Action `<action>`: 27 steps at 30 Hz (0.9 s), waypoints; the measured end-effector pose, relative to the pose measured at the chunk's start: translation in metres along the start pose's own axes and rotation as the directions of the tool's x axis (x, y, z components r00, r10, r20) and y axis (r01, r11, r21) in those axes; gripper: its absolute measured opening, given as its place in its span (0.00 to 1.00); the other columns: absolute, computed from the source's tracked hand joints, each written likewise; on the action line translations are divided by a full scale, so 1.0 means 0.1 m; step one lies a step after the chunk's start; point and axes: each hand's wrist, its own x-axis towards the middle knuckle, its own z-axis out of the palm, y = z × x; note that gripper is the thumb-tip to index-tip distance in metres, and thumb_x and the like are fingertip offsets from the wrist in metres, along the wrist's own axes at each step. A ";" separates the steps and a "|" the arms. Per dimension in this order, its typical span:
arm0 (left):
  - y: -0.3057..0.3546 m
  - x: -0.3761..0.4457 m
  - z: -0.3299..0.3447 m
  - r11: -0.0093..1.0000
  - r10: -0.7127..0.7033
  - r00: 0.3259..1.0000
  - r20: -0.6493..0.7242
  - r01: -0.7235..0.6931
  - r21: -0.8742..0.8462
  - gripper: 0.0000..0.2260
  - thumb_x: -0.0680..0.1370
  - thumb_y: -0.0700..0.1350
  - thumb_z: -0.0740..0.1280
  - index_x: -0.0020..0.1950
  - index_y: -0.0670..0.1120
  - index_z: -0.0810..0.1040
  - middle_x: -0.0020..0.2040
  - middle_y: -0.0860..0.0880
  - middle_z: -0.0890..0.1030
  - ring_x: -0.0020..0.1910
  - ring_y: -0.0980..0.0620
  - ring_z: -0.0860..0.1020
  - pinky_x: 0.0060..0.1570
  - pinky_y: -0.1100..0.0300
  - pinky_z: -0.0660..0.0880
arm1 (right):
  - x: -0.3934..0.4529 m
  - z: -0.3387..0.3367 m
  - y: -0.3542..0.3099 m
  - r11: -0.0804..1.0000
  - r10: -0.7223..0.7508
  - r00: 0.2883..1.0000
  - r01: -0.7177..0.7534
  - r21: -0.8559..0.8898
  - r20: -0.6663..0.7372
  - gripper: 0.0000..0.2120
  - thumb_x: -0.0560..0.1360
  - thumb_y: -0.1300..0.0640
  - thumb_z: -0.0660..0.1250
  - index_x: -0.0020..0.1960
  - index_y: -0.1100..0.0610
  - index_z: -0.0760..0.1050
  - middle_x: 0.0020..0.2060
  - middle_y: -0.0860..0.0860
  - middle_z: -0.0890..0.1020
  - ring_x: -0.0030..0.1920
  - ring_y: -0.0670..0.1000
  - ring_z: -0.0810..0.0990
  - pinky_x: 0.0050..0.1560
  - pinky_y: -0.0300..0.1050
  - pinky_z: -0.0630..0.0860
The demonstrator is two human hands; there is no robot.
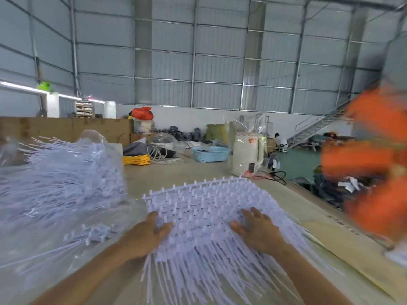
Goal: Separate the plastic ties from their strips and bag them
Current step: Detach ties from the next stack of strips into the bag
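A thick stack of white plastic ties on their strips (204,208) lies on the table in front of me, heads away from me, tails hanging toward me. My left hand (152,232) rests on the stack's left edge, fingers spread flat. My right hand (257,230) lies flat on its right part with straight fingers. To the left, a clear plastic bag (94,139) holds a big heap of loose white ties (66,183). A few short tie pieces (92,234) lie on the bag film near my left forearm.
A blurred person in orange (370,164) stands close at the right table edge. Farther back on the table are a blue basket (210,154), a yellow rope coil (136,160), a white bagged appliance (247,155) and black cables (277,176). A cardboard sheet (352,256) lies at the right.
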 end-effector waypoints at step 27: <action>-0.28 0.34 0.04 0.994 -0.016 0.978 -0.208 0.038 0.101 0.28 0.81 0.59 0.51 0.77 0.45 0.54 0.59 0.44 0.79 0.46 0.50 0.78 0.50 0.57 0.74 | -0.75 -0.48 0.87 0.871 0.408 0.913 -0.388 -0.302 0.004 0.17 0.81 0.56 0.51 0.66 0.64 0.64 0.64 0.57 0.70 0.65 0.55 0.71 0.63 0.44 0.67</action>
